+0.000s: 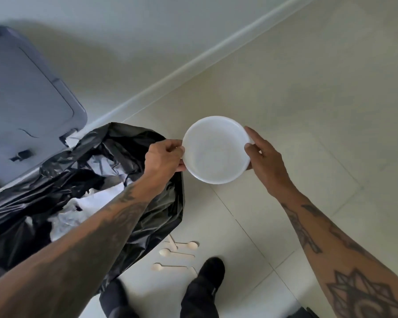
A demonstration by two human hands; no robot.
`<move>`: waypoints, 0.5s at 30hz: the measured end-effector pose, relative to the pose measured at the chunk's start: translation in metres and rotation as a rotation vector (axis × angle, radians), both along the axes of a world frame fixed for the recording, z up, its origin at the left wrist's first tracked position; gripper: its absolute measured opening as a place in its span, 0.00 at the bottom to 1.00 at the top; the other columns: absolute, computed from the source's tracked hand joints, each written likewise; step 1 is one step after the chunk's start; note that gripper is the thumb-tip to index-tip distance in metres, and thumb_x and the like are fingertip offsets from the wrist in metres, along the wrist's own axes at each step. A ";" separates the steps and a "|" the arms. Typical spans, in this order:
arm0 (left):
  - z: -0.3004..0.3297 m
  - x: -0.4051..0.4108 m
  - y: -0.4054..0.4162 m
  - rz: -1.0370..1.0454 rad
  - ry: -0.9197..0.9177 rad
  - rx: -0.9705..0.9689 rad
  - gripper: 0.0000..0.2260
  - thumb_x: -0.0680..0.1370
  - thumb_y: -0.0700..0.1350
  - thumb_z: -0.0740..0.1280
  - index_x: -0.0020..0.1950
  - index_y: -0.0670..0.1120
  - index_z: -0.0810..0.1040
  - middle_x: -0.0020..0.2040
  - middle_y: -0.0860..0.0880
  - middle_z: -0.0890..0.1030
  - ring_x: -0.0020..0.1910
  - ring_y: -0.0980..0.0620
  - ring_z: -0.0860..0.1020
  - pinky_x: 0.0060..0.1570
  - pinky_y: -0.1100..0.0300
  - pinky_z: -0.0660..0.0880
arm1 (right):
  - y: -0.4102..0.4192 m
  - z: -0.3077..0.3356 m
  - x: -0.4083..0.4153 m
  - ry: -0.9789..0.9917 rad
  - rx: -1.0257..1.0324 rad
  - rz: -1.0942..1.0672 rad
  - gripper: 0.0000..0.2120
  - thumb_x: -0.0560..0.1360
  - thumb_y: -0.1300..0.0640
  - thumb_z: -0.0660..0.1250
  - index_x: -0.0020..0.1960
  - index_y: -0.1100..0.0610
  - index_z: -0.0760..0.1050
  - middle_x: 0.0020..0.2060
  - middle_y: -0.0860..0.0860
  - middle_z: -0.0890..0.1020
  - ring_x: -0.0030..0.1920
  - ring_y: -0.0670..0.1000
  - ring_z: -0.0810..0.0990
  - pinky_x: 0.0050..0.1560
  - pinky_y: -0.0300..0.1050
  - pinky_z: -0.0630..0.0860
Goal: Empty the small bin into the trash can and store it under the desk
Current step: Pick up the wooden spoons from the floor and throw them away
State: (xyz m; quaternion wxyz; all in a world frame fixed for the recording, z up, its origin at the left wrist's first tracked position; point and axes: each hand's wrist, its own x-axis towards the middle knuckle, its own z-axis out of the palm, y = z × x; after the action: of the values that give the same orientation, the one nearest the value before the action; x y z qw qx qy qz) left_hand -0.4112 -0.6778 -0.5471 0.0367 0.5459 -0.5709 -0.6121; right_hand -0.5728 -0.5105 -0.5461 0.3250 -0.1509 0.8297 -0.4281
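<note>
- Small white round bin held upright, mouth toward the camera, mid-frame above the tiled floor; inside looks empty.
- Left hand pinches the bin's left rim, fingers curled closed on it, thumb on top of the edge.
- Right hand grips the bin's right side, thumb at the rim, fingers wrapped around the outer wall and partly hidden behind it.
- Both forearms bare and tattooed, reaching in from the near edge.
- Bin sits just right of the trash can, not over its opening; left hand overlaps the can's right edge.
- Trash can on the left, lined with a black plastic bag, bag crumpled over the rim and hanging down the right side.
- White crumpled paper or plastic waste visible inside the can.
- Grey lid of the can stands open, tilted back on the far left toward the wall.
- Several pale disposable spoons lie on the floor, near side, just right of the can's base.
- Two dark shoes near the bottom edge, spoons just beside the right one.
- White baseboard runs diagonally between wall and floor, far side.
- Dark object at bottom right corner, too cut off to tell.
</note>
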 end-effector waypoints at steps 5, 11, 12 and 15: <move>-0.134 -0.007 0.045 -0.088 -0.119 0.018 0.14 0.78 0.32 0.63 0.59 0.41 0.83 0.51 0.36 0.86 0.50 0.39 0.86 0.52 0.45 0.84 | 0.049 -0.146 0.008 -0.140 0.136 -0.092 0.24 0.78 0.57 0.59 0.70 0.37 0.70 0.60 0.56 0.76 0.55 0.57 0.81 0.37 0.30 0.79; -0.250 0.006 0.082 -0.119 -0.217 0.022 0.21 0.74 0.30 0.62 0.62 0.43 0.84 0.50 0.41 0.86 0.54 0.40 0.85 0.56 0.45 0.83 | 0.085 -0.264 0.034 -0.177 0.190 -0.139 0.25 0.74 0.62 0.59 0.64 0.38 0.75 0.59 0.57 0.77 0.48 0.55 0.82 0.49 0.46 0.83; -0.259 0.007 0.085 -0.103 -0.229 0.012 0.22 0.73 0.31 0.61 0.62 0.44 0.84 0.48 0.44 0.87 0.53 0.42 0.85 0.55 0.46 0.83 | 0.085 -0.274 0.037 -0.178 0.178 -0.150 0.24 0.75 0.62 0.59 0.64 0.38 0.76 0.59 0.57 0.77 0.47 0.55 0.82 0.47 0.45 0.83; -0.273 0.010 0.086 -0.057 -0.234 -0.041 0.22 0.71 0.34 0.63 0.61 0.48 0.84 0.38 0.54 0.83 0.49 0.46 0.86 0.53 0.49 0.84 | 0.084 -0.294 0.039 -0.156 0.144 -0.224 0.20 0.79 0.60 0.58 0.63 0.40 0.77 0.60 0.56 0.77 0.51 0.56 0.83 0.45 0.44 0.83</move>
State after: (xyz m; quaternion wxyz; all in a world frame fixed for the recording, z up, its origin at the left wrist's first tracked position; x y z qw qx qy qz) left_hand -0.4013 -0.5914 -0.8205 -0.0365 0.5963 -0.5991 -0.5330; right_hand -0.5334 -0.4270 -0.8398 0.3488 0.0003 0.8421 -0.4113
